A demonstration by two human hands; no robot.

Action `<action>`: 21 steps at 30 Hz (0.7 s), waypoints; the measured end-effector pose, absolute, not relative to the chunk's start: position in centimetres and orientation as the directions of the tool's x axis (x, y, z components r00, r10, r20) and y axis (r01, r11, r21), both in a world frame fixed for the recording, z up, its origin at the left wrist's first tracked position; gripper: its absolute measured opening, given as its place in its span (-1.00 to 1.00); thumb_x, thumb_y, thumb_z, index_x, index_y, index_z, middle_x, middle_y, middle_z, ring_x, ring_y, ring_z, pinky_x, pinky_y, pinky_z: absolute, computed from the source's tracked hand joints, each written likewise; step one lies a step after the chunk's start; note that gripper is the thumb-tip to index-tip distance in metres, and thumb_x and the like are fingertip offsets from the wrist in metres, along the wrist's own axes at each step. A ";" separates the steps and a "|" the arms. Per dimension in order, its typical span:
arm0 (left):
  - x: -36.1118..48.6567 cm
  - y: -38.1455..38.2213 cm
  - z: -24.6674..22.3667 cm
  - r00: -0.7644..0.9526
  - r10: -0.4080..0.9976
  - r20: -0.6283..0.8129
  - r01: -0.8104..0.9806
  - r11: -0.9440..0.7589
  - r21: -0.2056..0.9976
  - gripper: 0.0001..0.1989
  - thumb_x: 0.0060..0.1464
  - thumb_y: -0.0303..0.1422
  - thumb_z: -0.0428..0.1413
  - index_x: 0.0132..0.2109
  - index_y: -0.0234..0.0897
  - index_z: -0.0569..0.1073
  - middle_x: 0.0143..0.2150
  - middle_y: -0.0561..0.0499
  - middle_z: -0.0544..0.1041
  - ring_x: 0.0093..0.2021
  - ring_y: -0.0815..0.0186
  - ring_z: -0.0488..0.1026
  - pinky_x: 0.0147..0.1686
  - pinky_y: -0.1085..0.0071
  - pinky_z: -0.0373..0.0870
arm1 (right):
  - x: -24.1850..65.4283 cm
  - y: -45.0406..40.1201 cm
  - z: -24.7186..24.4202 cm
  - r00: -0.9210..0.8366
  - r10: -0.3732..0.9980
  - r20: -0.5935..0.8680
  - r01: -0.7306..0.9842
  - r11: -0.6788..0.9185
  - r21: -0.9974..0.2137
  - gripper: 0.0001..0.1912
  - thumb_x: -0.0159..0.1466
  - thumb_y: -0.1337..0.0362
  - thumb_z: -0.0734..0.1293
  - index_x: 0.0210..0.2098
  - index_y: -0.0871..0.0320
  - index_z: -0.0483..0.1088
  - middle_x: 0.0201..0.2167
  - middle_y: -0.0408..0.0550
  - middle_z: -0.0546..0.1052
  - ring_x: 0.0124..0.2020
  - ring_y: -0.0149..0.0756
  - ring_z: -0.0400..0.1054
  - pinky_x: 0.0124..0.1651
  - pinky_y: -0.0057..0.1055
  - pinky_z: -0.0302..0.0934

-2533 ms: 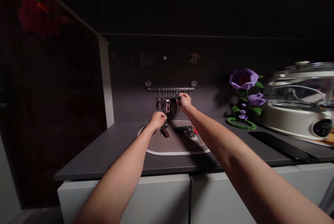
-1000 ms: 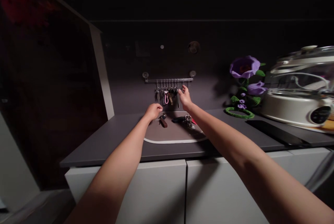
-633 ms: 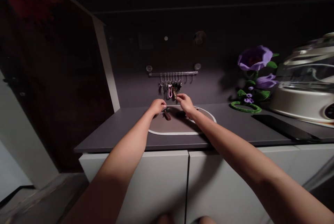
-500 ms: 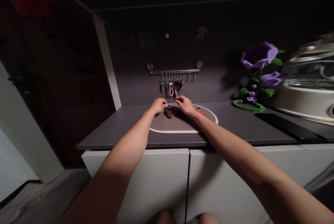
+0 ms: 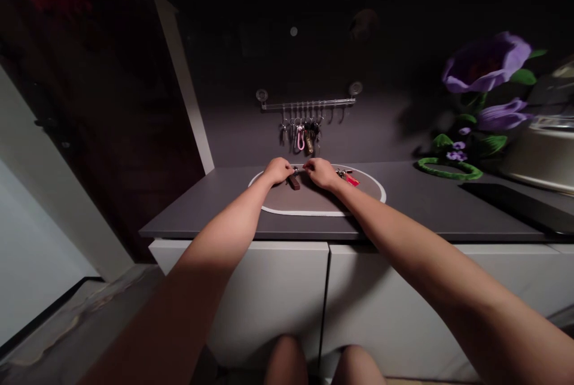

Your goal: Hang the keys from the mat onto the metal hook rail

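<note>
1. Head view, hands: the left hand [image 5: 278, 170] and right hand [image 5: 321, 173] sit side by side at the far edge of the mat, fingers curled down and almost meeting, neither spread open. A small steel key ring [image 5: 296, 169] shows in the gap between them. Whether either hand has hold of it cannot be told from here.
2. Main item: a dark brown leather key fob [image 5: 294, 182] lies just nearer the camera than the gap, its long axis slanting from far left to near right. The left hand is the closer of the two, though only just.
3. Right of the hands: a red-and-silver key bunch [image 5: 351, 179] rests near the far right of the mat, apart from both hands.
4. Surface: an oval taupe mat with a white rim [image 5: 314, 213] lies on a dark grey countertop [image 5: 426, 211].
5. Room: a chrome hook rail [image 5: 309, 104] runs along the far wall, with keys and a pink loop fob [image 5: 300, 141] hanging from it. To the right stand purple fabric flowers [image 5: 487, 62] — a green ring [image 5: 448, 171] at their base — and a cream cooker [image 5: 542, 158]. Below are white cabinet doors [image 5: 269, 295] and the person's bare knees [image 5: 287, 361].
</note>
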State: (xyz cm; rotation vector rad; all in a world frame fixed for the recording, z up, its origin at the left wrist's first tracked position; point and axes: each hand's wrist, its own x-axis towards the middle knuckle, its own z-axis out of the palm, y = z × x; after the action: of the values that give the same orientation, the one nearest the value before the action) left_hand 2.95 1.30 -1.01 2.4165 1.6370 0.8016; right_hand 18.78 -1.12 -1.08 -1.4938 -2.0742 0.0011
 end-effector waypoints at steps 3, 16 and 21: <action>2.9 0.9 -0.6 0.272 0.894 0.355 0.843 -0.399 0.360 -0.80 -0.09 -0.41 0.07 -0.39 -0.39 0.57 -0.55 -0.04 0.49 -0.54 0.43 0.24 -0.49 0.49 0.09 | 18.7 -1.1 -1.0 -0.217 0.870 0.442 0.873 0.375 -0.311 -0.74 0.17 0.41 0.17 -0.22 0.23 0.44 -0.18 0.06 0.51 -0.14 -0.26 0.36 -0.11 -0.48 0.14; 2.6 1.1 0.2 0.276 0.858 0.434 0.835 -0.437 0.334 -0.78 -0.18 -0.48 0.02 -0.41 -0.41 0.56 -0.54 -0.06 0.47 -0.54 0.40 0.26 -0.46 0.47 0.13 | 18.6 -1.0 -1.0 -0.204 0.870 0.449 0.864 0.376 -0.336 -0.75 0.17 0.39 0.19 -0.22 0.22 0.45 -0.18 0.06 0.51 -0.13 -0.23 0.36 -0.11 -0.45 0.14; 2.6 1.2 0.3 0.192 0.885 0.425 0.714 -0.423 0.558 -0.80 -0.17 -0.49 0.00 -0.45 -0.41 0.52 -0.56 0.00 0.44 -0.53 0.42 0.27 -0.47 0.50 0.15 | 18.6 -1.0 -1.0 -0.204 0.867 0.454 0.861 0.380 -0.339 -0.76 0.17 0.39 0.19 -0.24 0.23 0.45 -0.19 0.07 0.51 -0.15 -0.24 0.37 -0.12 -0.45 0.15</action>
State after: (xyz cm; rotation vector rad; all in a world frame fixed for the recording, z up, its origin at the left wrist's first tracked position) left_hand 2.64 1.24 0.28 2.2310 1.5323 1.0523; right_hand 18.61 -0.96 -1.00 -1.4805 -2.0631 0.0150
